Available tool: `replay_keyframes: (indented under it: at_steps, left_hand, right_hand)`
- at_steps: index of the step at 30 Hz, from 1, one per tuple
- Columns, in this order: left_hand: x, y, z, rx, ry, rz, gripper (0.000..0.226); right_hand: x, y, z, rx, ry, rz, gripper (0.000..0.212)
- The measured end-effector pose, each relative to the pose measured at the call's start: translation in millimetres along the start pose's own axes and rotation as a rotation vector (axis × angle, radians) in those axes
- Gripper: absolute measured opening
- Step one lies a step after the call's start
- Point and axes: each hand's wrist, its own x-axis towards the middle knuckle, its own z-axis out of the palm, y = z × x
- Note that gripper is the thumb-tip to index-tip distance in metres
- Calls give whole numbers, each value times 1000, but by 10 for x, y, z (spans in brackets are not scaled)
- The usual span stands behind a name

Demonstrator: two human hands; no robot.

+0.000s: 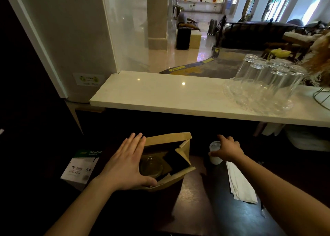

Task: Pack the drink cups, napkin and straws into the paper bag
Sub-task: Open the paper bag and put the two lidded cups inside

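Note:
An open brown paper bag (184,146) stands on the dark wooden counter. Inside it, on the left, sits a drink cup with a clear domed lid (151,166); a dark divider lies beside it. My left hand (125,166) rests flat against the bag's left side, fingers spread, thumb on the near rim. To the right of the bag stands a second, whitish lidded cup (215,155), and my right hand (227,149) curls over its top. White paper-wrapped straws or napkin (240,184) lie on the counter under my right forearm.
A raised white marble ledge (160,94) runs behind the counter, with upturned glasses on a glass tray (264,86) at its right. A box of A4 paper (80,166) sits left of the bag. A glass partition stands at the back left.

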Motion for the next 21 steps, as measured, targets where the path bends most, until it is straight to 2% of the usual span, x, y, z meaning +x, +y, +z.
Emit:
replay_keyframes:
  at_steps: [2, 5, 13, 21]
  left_hand:
    - [0, -2, 10, 7, 2, 1, 143]
    - [10, 1, 41, 23, 10, -1, 144]
    - [24, -12, 79, 26, 28, -3, 145]
    - [39, 1, 28, 4, 1, 6, 144]
  right_hand:
    - [110, 69, 81, -25, -101, 27, 113]
    - [215, 114, 188, -17, -148, 21, 112]
    - [127, 111, 274, 123, 35, -45, 96]
    - [-439, -167, -206, 267, 191, -231, 94]
